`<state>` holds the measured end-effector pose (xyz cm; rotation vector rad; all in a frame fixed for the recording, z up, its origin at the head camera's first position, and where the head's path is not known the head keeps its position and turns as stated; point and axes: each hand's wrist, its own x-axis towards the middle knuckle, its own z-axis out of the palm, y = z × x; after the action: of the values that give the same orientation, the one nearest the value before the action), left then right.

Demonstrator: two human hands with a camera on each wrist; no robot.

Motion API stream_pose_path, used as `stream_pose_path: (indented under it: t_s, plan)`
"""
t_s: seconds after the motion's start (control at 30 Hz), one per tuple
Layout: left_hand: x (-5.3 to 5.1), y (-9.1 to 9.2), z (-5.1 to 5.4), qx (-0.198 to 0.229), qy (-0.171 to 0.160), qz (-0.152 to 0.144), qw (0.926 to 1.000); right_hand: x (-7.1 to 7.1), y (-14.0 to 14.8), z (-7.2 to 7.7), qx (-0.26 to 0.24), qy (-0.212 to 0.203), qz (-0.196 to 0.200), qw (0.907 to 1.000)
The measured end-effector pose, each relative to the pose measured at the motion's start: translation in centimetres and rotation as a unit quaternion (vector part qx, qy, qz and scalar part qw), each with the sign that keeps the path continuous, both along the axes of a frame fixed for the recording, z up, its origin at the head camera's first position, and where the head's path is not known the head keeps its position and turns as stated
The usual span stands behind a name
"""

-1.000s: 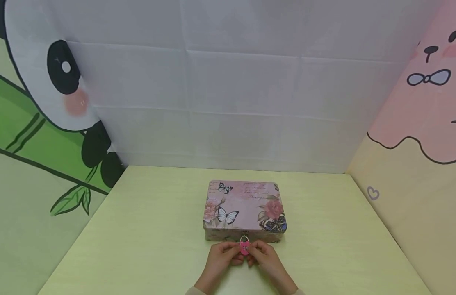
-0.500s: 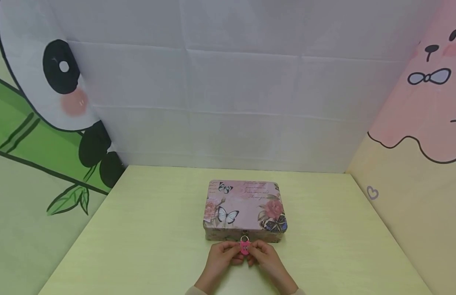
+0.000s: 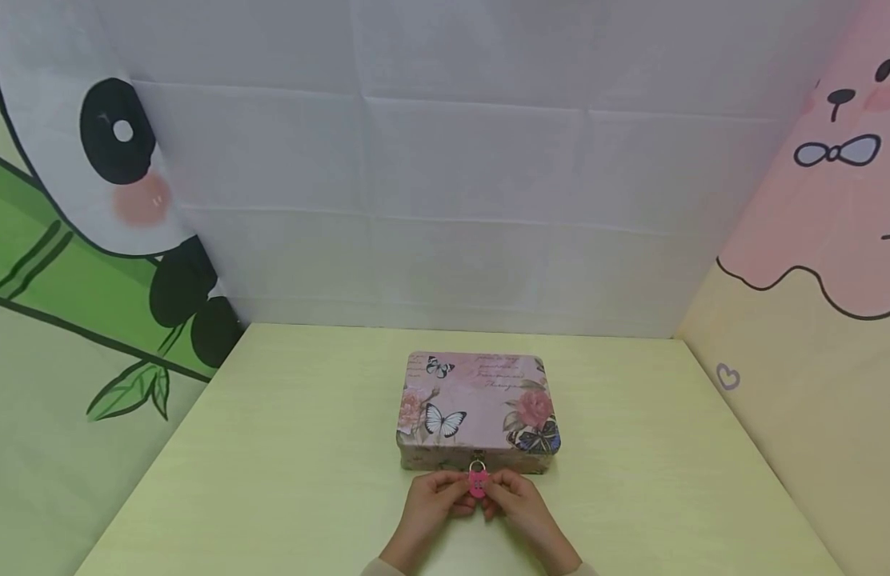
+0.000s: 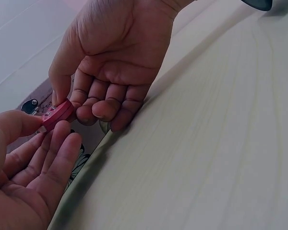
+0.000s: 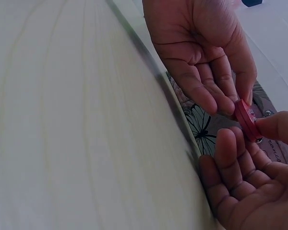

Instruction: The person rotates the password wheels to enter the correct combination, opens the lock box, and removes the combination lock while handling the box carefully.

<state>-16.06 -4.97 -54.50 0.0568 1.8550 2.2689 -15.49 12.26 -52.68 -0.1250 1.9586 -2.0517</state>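
Observation:
A pink combination padlock with small dark markings on its face is at the front of a pink tin box, its silver shackle up against the clasp. Whether the shackle passes through the clasp is too small to tell. My left hand pinches the padlock body from the left, and my right hand pinches it from the right. In the left wrist view both thumbs lie on the face of the red-looking padlock, with fingers behind and below it. The box lid is down.
The box stands on a pale yellow table. Behind is a white sheet wall; a panda-print wall is at left and a pink-and-cream printed wall at right.
Both hands and the box keep their places, with the padlock still between the fingers. The left wall print shifts slightly to the left.

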Motion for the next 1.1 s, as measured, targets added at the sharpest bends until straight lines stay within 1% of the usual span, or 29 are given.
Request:
stream_pose_path:
  t_s: [0.27, 0.5, 0.73, 0.87, 1.1]
  plan:
    - [-0.01, 0.04, -0.02, 0.001, 0.003, 0.001, 1.0000, -0.09, -0.03, -0.21, -0.002, 0.000, -0.005, 1.0000]
    - [-0.06, 0.06, -0.03, 0.006, 0.007, 0.001, 1.0000, -0.12, -0.02, 0.03, 0.009, 0.007, -0.013, 0.9999]
    - [0.00, 0.04, 0.11, 0.007, 0.011, 0.001, 0.9999, -0.27, 0.00, 0.03, 0.019, 0.009, -0.002, 0.9998]
    - [0.02, 0.02, 0.16, 0.009, 0.008, 0.002, 0.9999, -0.37, 0.10, -0.02, 0.022, 0.011, 0.007, 0.9997]
    - [0.08, 0.03, 0.20, 0.011, 0.004, 0.005, 0.9999, -0.36, 0.17, -0.04, 0.011, 0.001, 0.012, 0.9999]
